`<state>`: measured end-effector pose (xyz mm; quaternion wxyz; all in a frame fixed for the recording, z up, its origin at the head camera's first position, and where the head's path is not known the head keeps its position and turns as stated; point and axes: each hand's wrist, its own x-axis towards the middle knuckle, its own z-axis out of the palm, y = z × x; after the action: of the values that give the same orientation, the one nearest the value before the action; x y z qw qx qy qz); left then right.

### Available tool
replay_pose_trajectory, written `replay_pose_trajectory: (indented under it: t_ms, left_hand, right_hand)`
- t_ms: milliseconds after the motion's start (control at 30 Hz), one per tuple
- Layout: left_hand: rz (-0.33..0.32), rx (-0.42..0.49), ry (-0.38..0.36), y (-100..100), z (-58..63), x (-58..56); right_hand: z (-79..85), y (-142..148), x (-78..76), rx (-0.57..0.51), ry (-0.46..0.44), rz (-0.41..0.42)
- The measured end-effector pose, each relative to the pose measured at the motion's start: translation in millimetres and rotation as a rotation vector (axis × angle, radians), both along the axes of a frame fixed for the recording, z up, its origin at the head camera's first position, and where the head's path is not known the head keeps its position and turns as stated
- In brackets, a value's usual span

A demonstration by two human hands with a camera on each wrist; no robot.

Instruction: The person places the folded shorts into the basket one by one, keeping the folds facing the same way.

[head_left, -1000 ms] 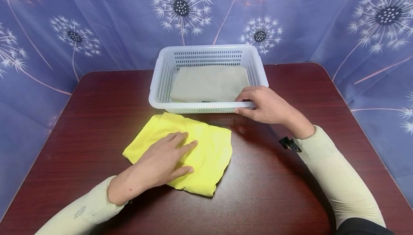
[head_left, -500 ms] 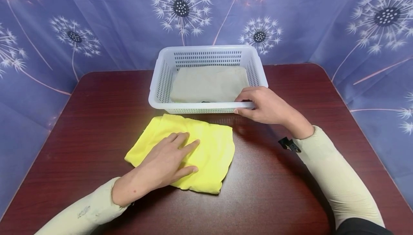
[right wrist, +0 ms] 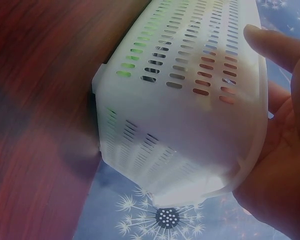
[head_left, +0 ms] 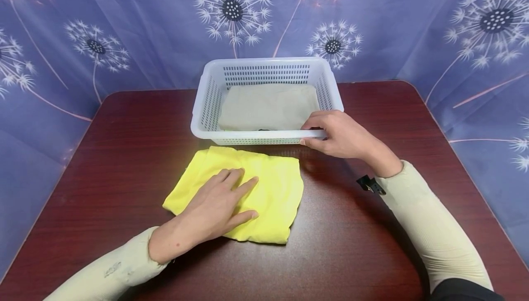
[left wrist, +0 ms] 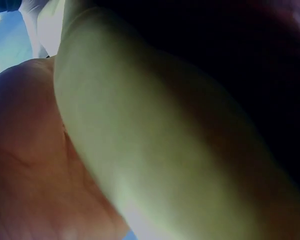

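Observation:
A folded yellow cloth [head_left: 272, 195], perhaps a garment, lies on the table in front of the basket. My left hand [head_left: 215, 204] rests on top of it with the fingers spread. In the left wrist view a blurred greenish-yellow fold of material [left wrist: 155, 130] fills the middle beside the palm [left wrist: 35, 165]. The white perforated plastic basket [head_left: 248, 135] stands at the back of the table. Its front right rim is pinched by my right hand [head_left: 343, 133], thumb outside and fingers inside. A folded pale grey-beige cloth [head_left: 268, 106] lies flat in the basket.
The dark red wood-grain table [head_left: 347, 246] carries basket and cloth. A blue curtain [head_left: 157, 30] with dandelion prints hangs behind and beside it. Through the basket's slots, the right wrist view shows bright green and dark contents [right wrist: 124, 73]; what they are is unclear.
The yellow cloth has slid slightly to the right and turned a little, with my left hand moving along on it. My right hand and the basket have stayed in place.

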<state>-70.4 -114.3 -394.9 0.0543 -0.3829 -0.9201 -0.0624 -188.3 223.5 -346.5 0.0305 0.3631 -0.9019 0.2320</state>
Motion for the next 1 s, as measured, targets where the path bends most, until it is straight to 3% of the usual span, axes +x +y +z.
replay_pose_trajectory:
  t_ms: [1000]
  left_hand:
    - [0.014, 0.011, 0.033, 6.4, -4.3, -1.5]
  right_hand:
    - [-0.2, -0.3, 0.3, 0.004, 0.008, -0.002]
